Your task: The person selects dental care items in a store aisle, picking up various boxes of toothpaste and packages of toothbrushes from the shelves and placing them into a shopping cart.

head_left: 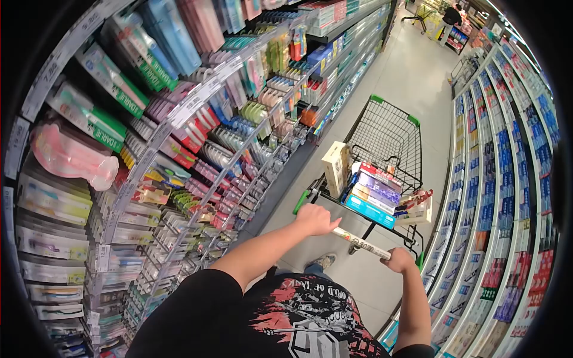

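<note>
My left hand [316, 220] is wrapped round the left end of a white shopping cart handle [362, 243]. Toward the handle's right end, my right hand [399, 260] grips it too. Beyond the handle stretches the wire shopping cart [389, 132] with green corner pieces. In its near part sit a blue-and-purple box [376, 194], a tan carton [337, 167] standing on the left, and a pale package [416, 211] on the right. The deeper basket at the front shows bare wire mesh.
Toothbrush packs [57, 206] hang on racks along the left, with price strips [190, 102] on the edges. Shelves of boxed goods [476, 209] line the right. Tiled floor [418, 65] runs ahead to a person in dark clothing [452, 16] far off.
</note>
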The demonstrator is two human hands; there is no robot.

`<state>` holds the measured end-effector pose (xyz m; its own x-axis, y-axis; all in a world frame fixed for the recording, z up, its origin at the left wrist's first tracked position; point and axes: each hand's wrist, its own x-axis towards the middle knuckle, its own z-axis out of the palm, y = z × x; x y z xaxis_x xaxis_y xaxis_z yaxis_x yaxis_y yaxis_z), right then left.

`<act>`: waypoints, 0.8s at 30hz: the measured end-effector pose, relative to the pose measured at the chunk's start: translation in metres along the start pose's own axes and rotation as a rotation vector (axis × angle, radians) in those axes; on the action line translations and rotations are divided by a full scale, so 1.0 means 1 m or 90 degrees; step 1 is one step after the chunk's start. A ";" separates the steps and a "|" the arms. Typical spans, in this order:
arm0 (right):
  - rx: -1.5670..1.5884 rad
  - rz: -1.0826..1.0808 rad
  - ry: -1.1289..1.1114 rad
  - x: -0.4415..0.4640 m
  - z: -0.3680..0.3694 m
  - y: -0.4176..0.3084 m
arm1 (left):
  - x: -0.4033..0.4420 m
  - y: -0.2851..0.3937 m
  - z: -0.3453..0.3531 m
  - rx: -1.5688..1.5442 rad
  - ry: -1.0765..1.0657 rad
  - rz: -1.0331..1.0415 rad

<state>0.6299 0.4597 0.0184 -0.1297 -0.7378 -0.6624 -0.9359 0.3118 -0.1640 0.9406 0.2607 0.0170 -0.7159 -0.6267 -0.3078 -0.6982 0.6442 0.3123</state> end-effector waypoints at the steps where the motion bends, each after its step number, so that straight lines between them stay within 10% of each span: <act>1: 0.005 0.007 -0.014 0.002 -0.013 -0.003 | 0.008 -0.001 -0.001 0.005 0.014 -0.004; 24: 0.026 -0.033 0.074 0.130 -0.153 0.084 | 0.194 0.010 -0.062 0.052 0.030 -0.081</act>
<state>0.4843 0.2983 0.0298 -0.1204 -0.8177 -0.5629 -0.9287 0.2931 -0.2271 0.7945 0.1183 0.0160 -0.6221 -0.7245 -0.2968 -0.7824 0.5902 0.1990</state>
